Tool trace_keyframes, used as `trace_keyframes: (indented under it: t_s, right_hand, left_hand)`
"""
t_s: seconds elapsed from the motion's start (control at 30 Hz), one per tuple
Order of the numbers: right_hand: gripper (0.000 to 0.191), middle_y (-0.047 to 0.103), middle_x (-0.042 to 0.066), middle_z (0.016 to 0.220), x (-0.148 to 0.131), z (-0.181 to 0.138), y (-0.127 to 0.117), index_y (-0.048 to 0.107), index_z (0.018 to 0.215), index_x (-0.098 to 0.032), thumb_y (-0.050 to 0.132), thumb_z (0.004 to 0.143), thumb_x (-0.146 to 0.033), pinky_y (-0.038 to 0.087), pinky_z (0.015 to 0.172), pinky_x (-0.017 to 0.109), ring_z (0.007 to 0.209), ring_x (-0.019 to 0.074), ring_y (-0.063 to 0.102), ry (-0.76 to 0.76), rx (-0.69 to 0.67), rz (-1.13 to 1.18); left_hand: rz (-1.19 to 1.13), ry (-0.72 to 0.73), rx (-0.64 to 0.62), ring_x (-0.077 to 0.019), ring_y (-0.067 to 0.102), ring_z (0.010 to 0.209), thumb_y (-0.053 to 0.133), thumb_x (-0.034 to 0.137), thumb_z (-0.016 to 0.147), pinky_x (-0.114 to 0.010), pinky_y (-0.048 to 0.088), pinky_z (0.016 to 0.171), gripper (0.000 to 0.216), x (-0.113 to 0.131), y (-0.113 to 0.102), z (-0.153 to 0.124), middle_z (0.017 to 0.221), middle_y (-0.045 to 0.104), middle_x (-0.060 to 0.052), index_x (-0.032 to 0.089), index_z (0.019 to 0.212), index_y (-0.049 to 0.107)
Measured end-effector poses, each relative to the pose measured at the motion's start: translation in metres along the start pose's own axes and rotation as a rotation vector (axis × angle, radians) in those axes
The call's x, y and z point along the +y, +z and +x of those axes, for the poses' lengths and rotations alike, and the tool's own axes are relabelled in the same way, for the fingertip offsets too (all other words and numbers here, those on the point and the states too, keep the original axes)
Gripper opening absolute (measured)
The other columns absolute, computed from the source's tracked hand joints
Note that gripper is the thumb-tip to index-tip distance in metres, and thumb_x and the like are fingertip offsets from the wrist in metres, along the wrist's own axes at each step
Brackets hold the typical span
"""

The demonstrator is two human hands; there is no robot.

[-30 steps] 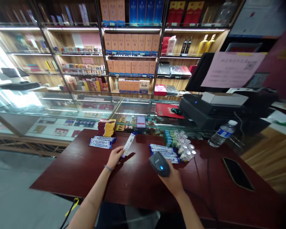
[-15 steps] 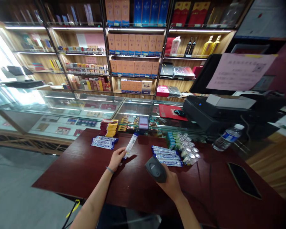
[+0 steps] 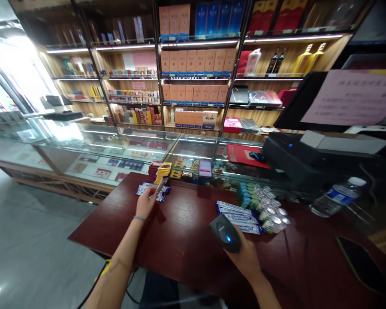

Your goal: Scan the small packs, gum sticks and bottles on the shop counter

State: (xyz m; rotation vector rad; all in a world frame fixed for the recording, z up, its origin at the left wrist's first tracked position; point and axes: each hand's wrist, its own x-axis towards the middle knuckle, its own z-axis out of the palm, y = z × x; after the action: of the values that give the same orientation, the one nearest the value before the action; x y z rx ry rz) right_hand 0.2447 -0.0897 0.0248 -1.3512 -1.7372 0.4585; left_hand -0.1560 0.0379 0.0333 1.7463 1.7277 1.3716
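Note:
My left hand pinches a slim wrapped packet, held tilted over the left pile of blue-and-white packets. Just behind that pile rises a stack of red and yellow packets. In my right hand is a dark barcode scanner, its blue light glowing and its head angled to the left. Beyond the scanner, more blue-and-white packets lie overlapping on the brown table. Small silver-topped containers stand in rows beside them.
A water bottle and a dark phone occupy the table's right side. Behind the table runs a glass display counter, with a red mat and a mouse on top. A black monitor stands at right.
My left hand has carried its packet leftward from the middle of the table to the left pile. A blue light now shows on the scanner. The view has turned slightly left.

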Motion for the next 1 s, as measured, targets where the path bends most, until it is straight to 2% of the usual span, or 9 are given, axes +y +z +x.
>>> trace_keyframes:
  t_s: [0.07,0.13,0.27,0.43,0.57,0.7,0.87,1.0]
  right_hand:
    - [0.051,0.078,0.006,0.097,-0.001,0.000,0.000,0.054,0.127,-0.021,0.060,0.078,-0.034,0.058,0.069,0.030,0.083,0.0256,0.076,0.009,0.012,0.015]
    - [0.050,0.078,0.006,0.097,-0.002,0.000,0.000,0.054,0.127,-0.021,0.061,0.079,-0.034,0.058,0.068,0.029,0.081,0.0249,0.076,0.020,0.013,0.021]
    - [0.053,0.078,0.006,0.096,-0.005,0.001,-0.003,0.052,0.131,-0.021,0.061,0.079,-0.031,0.057,0.067,0.029,0.080,0.0247,0.076,0.040,-0.009,0.023]
    - [0.056,0.077,0.008,0.098,-0.006,0.001,-0.003,0.049,0.135,-0.020,0.059,0.081,-0.031,0.057,0.071,0.030,0.085,0.0254,0.075,0.049,-0.027,0.035]
    - [0.055,0.077,0.009,0.102,-0.004,0.002,-0.002,0.050,0.134,-0.021,0.060,0.081,-0.031,0.057,0.073,0.031,0.089,0.0259,0.075,0.052,-0.028,0.024]
    - [0.051,0.076,0.008,0.100,-0.004,0.003,-0.002,0.051,0.130,-0.021,0.060,0.081,-0.033,0.057,0.071,0.031,0.086,0.0255,0.075,0.045,-0.027,0.020]
    - [0.044,0.076,0.005,0.093,-0.008,0.004,-0.005,0.053,0.123,-0.022,0.060,0.080,-0.031,0.055,0.067,0.028,0.076,0.0221,0.074,0.051,0.003,0.016]
    - [0.042,0.077,0.005,0.088,-0.004,0.002,-0.014,0.057,0.118,-0.022,0.060,0.077,-0.030,0.056,0.065,0.028,0.074,0.0226,0.074,0.072,0.084,-0.004]
  left_hand:
    - [0.275,0.051,0.013,-0.0224,0.067,0.096,0.052,0.038,0.090,-0.032,0.050,0.085,0.021,-0.012,-0.020,0.002,0.105,0.071,-0.006,0.024,0.102,0.064]
    - [0.457,0.106,-0.004,-0.0242,0.067,0.097,0.048,0.033,0.092,-0.033,0.049,0.085,0.020,-0.024,-0.033,0.001,0.106,0.071,-0.008,0.024,0.101,0.064]
    - [0.593,0.203,-0.041,-0.0268,0.064,0.103,0.042,0.029,0.094,-0.036,0.049,0.089,0.023,-0.044,-0.042,-0.003,0.107,0.069,-0.011,0.022,0.099,0.063]
    - [0.590,0.213,-0.098,-0.0270,0.063,0.102,0.041,0.027,0.093,-0.038,0.050,0.088,0.024,-0.059,-0.043,-0.006,0.106,0.069,-0.010,0.022,0.098,0.063]
    - [0.547,0.181,-0.123,-0.0253,0.064,0.109,0.043,0.023,0.091,-0.038,0.050,0.095,0.028,-0.066,-0.042,-0.009,0.116,0.069,-0.008,0.024,0.105,0.067]
    - [0.541,0.154,-0.118,-0.0256,0.062,0.116,0.047,0.020,0.087,-0.039,0.049,0.102,0.034,-0.072,-0.040,-0.011,0.125,0.068,-0.008,0.025,0.112,0.070]
    - [0.515,0.170,-0.103,-0.0277,0.061,0.117,0.045,0.024,0.088,-0.043,0.048,0.104,0.036,-0.077,-0.040,-0.010,0.127,0.066,-0.010,0.022,0.114,0.070]
    - [0.471,0.217,-0.039,-0.0279,0.059,0.118,0.046,0.028,0.090,-0.044,0.045,0.106,0.035,-0.069,-0.038,-0.010,0.127,0.065,-0.011,0.022,0.116,0.068]
